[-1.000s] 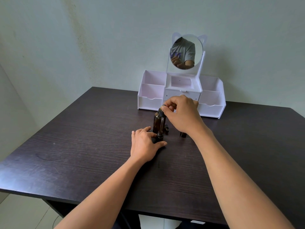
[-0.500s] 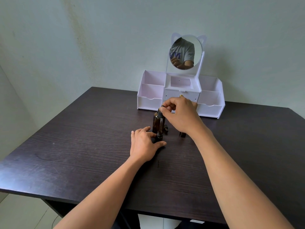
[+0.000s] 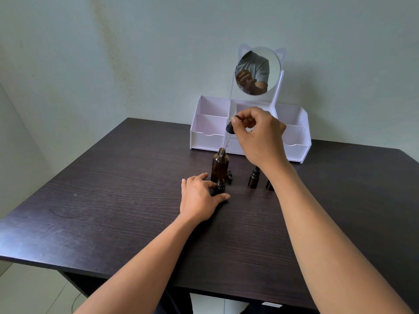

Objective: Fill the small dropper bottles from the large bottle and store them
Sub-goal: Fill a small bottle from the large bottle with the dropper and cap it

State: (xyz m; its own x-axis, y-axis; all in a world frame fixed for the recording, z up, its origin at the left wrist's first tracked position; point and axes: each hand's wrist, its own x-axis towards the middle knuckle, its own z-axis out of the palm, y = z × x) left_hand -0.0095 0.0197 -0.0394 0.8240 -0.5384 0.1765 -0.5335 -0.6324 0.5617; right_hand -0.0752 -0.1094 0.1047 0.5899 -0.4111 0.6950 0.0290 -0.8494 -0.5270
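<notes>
On the desk [image 3: 113, 200] stand one large bottle [image 3: 219, 166] and three small dropper bottles [image 3: 253, 177]. My left hand [image 3: 199, 200] grips one [image 3: 220, 186]. My right hand [image 3: 258, 137] pinches one dropper [image 3: 227, 138], tip at the large bottle's mouth. One organizer [image 3: 208, 130] behind.

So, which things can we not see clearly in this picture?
- Liquid level in the large bottle: head view, dark glass hides it.
- Small bottle by the right forearm: the arm covers most of it.
- Dropper contents: glass tube too thin.
- Open small bottle: left hand covers its base.
</notes>
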